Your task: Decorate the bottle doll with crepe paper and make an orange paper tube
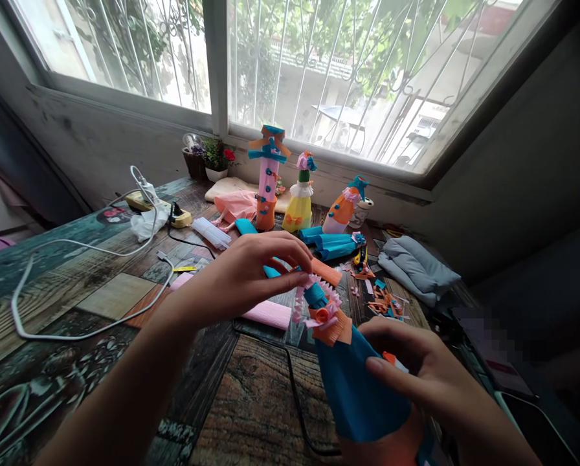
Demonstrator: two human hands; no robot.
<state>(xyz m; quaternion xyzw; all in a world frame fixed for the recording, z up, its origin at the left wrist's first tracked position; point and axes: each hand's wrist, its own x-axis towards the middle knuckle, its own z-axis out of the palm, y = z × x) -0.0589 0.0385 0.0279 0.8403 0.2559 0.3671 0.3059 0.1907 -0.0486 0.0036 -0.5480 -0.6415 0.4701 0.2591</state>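
Hands were both on the blue crepe-paper bottle doll point(355, 382) at lower centre of the frame — right hand point(430, 382) wrapped round its body to steady it, left hand point(251, 275) pinching the pink frill point(314, 294) at its neck. Three finished dolls point(269, 178) stood by the window point(358, 71), upper centre.
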